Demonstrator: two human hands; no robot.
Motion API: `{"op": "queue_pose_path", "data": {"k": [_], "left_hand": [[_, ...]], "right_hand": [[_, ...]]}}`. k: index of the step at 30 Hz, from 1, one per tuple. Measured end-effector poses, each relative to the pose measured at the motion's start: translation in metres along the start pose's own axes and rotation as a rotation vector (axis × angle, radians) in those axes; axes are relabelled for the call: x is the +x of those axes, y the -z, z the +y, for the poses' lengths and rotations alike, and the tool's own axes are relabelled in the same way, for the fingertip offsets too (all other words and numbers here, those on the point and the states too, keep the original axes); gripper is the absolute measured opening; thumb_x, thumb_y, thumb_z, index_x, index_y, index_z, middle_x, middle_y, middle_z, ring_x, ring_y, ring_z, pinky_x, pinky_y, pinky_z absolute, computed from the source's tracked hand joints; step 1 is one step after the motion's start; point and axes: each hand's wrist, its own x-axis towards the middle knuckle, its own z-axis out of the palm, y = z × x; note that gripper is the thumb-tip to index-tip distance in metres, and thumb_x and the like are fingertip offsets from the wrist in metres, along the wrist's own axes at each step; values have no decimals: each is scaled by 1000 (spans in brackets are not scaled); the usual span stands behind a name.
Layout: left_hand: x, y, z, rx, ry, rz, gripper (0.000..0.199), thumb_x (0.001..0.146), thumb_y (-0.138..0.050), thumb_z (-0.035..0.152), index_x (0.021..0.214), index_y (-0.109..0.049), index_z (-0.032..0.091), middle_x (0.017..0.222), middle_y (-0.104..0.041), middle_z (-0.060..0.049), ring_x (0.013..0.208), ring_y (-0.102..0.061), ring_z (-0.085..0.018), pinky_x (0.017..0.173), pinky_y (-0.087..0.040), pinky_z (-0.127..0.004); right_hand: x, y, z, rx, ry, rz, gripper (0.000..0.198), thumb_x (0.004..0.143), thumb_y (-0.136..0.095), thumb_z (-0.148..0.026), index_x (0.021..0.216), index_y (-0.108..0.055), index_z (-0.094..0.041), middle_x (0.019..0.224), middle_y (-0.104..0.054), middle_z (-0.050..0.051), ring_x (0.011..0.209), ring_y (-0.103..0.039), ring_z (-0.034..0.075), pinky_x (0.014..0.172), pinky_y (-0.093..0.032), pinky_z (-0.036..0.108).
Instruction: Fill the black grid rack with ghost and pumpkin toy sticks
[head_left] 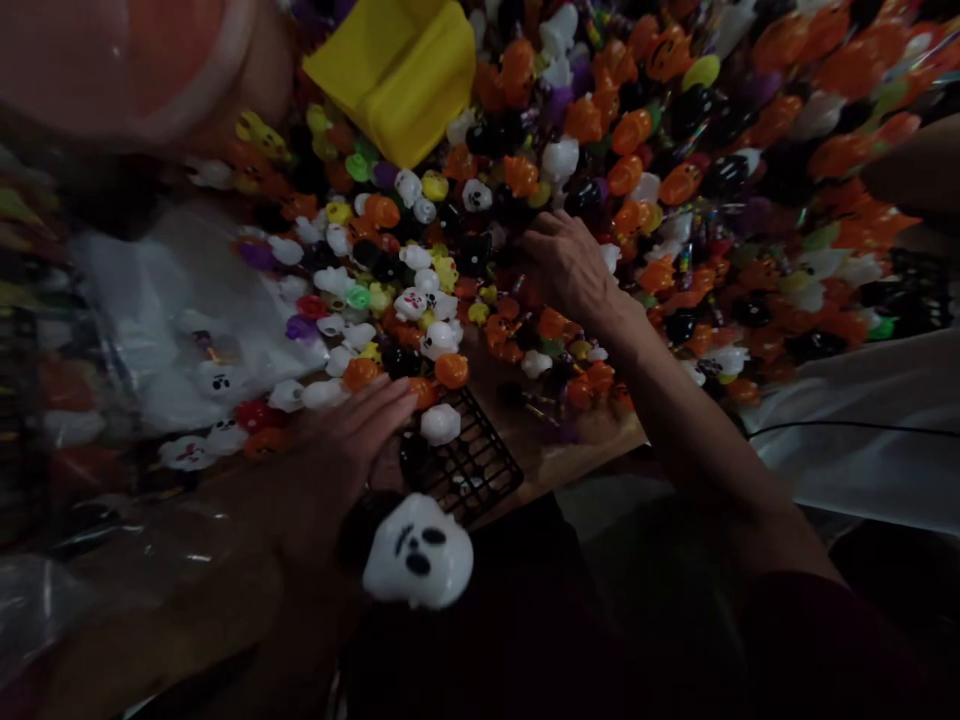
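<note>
My left hand (352, 430) is open, its fingers stretched out together over the near edge of the toy pile. Its fingertips are beside a small orange pumpkin toy (422, 392); contact is unclear. Close to the camera, below that hand, is a white ghost head (420, 555) with a black face; what supports it is hidden. My right hand (566, 260) reaches into the heap with bent fingers, their tips lost in shadow among dark toys. A white toy (441, 425) and a black one (414, 455) lie on a black plastic grid basket (491, 450).
Orange, white, black and purple toys (630, 130) cover the wooden table (592, 445). A yellow folded piece (405, 85) lies at the back. Clear plastic bags (202, 270) hold toys at left. Another person's arm (915, 165) enters at right, above white sheeting (862, 430) crossed by a black cord.
</note>
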Motion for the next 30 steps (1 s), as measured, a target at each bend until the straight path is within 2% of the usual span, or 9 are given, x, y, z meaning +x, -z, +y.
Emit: {"op": "queue_pose_path", "data": {"k": [4, 8, 10, 13, 16, 19, 23, 27, 30], "left_hand": [[1, -8, 15, 128, -86, 61, 50, 99, -56, 12, 148, -53, 23, 139, -68, -10, 143, -53, -27, 125, -35, -49], [-9, -25, 11, 290, -150, 10, 51, 103, -55, 21, 153, -47, 24, 141, -66, -11, 144, -51, -33, 130, -6, -63], [-12, -29, 5, 295, -150, 29, 51, 103, -53, 17, 152, -47, 27, 139, -67, -9, 140, -56, -30, 130, -7, -62], [-11, -31, 0, 255, -134, 101, 43, 102, -55, 12, 142, -57, 28, 132, -72, -6, 132, -63, -27, 131, -16, -58], [-6, -30, 1, 230, -112, 118, 32, 101, -56, 14, 131, -64, 25, 126, -75, -5, 128, -66, -26, 129, -23, -57], [-4, -30, 1, 202, -59, 95, 29, 103, -51, 17, 129, -63, 24, 128, -74, -3, 131, -64, -27, 129, -24, -60], [-4, -28, -2, 188, 45, 40, 28, 106, -48, 23, 130, -62, 24, 130, -73, -2, 136, -60, -27, 129, -23, -65], [-2, -26, -1, 172, 5, 57, 27, 103, -56, 21, 128, -63, 23, 131, -73, -4, 134, -62, -28, 126, -26, -62], [-2, -28, 0, 174, 15, 82, 28, 103, -55, 23, 130, -63, 27, 130, -73, -1, 132, -63, -27, 126, -25, -59]], "right_hand": [[-56, 15, -30, 284, -48, 64, 19, 99, -52, -29, 101, -67, -17, 96, -68, 8, 88, -60, 21, 79, -45, 32], [-115, -4, -64, 839, -192, 37, 33, 99, -52, -47, 91, -67, -19, 73, -57, 0, 66, -51, 15, 62, -40, 27], [-134, -16, -80, 1100, -305, -20, 40, 98, -52, -55, 89, -67, -19, 68, -52, -2, 62, -46, 13, 57, -37, 25], [-144, -32, -95, 1303, -412, -42, 39, 88, -65, -56, 87, -69, -18, 70, -54, -2, 63, -45, 11, 58, -38, 24], [-145, -43, -101, 1390, -494, 4, 30, 78, -75, -46, 89, -73, -17, 80, -66, 0, 72, -56, 13, 67, -46, 25], [-148, -51, -102, 1431, -541, 26, 27, 75, -79, -42, 88, -76, -19, 88, -72, 2, 80, -63, 16, 74, -51, 28], [-152, -58, -102, 1409, -494, 9, 30, 77, -81, -46, 90, -77, -19, 90, -74, 2, 85, -66, 18, 79, -54, 31], [-152, -59, -100, 1279, -417, 8, 30, 83, -76, -50, 90, -77, -21, 97, -75, 4, 96, -67, 21, 89, -55, 35], [-153, -60, -98, 1219, -351, 25, 29, 88, -72, -49, 91, -77, -21, 97, -75, 4, 97, -68, 20, 92, -54, 35]]}}
